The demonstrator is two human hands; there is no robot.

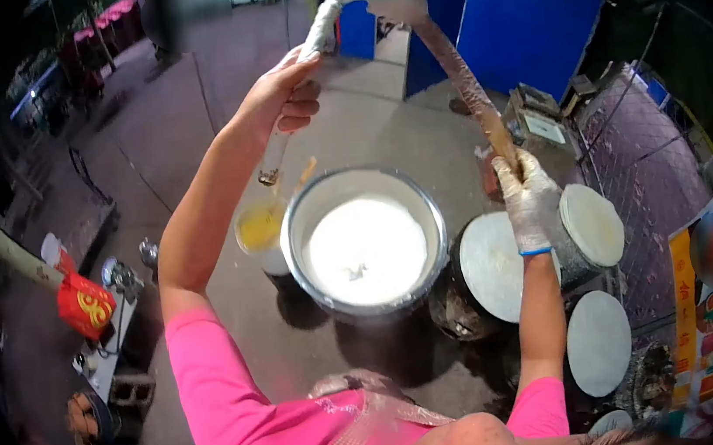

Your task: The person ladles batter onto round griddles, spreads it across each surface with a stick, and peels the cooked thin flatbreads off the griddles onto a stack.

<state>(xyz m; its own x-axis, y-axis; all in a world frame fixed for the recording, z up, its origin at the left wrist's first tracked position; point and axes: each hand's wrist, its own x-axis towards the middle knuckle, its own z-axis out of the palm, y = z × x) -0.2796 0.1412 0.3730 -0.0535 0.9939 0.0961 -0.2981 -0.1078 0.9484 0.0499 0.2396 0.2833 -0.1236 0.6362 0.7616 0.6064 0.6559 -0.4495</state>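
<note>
"Holding what, are we, in our left hand [288, 97]?"

"A white-coated tool [322, 29], tilted, its thick end up; our fingers curl closed around it, above and left of the big metal pot [441, 250]."

"And our right hand [532, 202]?"

"It wears a pale glove with a blue cuff [535, 251], fingers closed on the lower end of a long wooden paddle [455, 70]. The paddle slants up and left to a white-smeared head, probably batter, though the top edge cuts it off."

"Where's the white mixture [368, 247]?"

"In the pot, below our hands. Just left of the pot we see a container of yellow liquid [261, 227]; to the right, pale round tops [489, 267]."
</note>
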